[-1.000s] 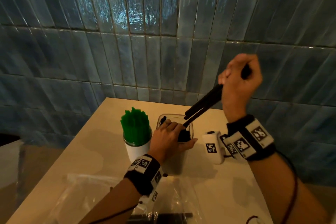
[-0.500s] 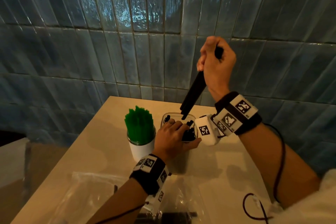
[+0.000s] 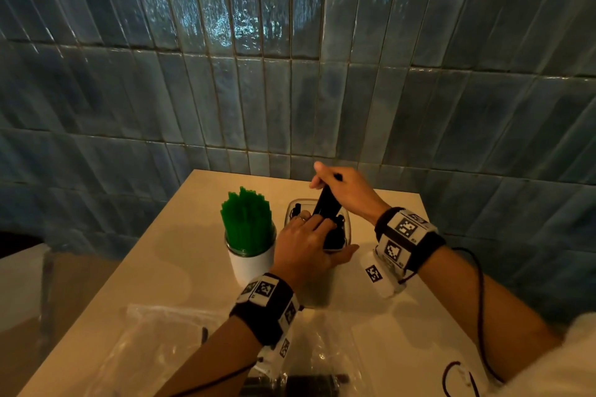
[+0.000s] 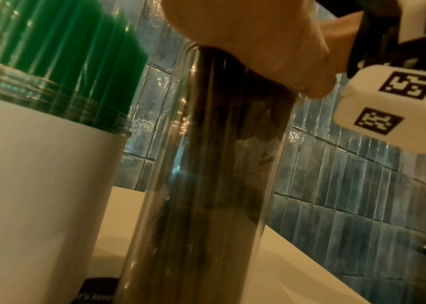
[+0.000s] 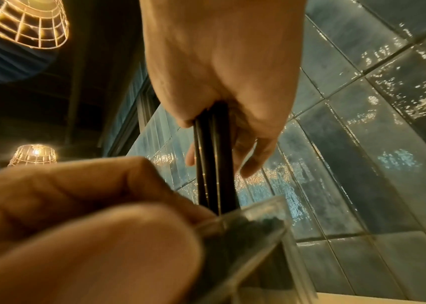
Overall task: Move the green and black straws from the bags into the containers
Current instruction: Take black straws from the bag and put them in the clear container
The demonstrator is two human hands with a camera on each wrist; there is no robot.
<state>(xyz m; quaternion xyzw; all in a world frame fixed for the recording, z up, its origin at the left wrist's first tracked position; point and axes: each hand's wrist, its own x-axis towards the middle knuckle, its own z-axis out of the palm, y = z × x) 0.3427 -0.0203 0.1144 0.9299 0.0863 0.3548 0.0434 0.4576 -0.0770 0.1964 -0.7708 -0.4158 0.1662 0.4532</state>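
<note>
From the head, my right hand [image 3: 346, 192] clamps black straws [image 3: 326, 203] entering the clear container [image 3: 345, 229]; my left hand [image 3: 306, 245] grips its rim. Left wrist: green straws [image 4: 76, 41] just beside it. Right wrist: bundle [image 5: 215, 164] at the rim.

black straws [image 3: 326, 203]: upright, entering clear container [image 4: 206, 185] | green straws [image 3: 246, 219]: in white cup [image 3: 250, 263]

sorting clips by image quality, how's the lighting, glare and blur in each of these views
Head view: dim warm light, glare streaks on the tiled wall, wide-angle bend at the edges, bags murky. Left wrist view: the clear container looks dark and streaky, green straws smeared by blur. Right wrist view: left hand out of focus up close, black straws sharper in the right hand, lamp flaring.
</note>
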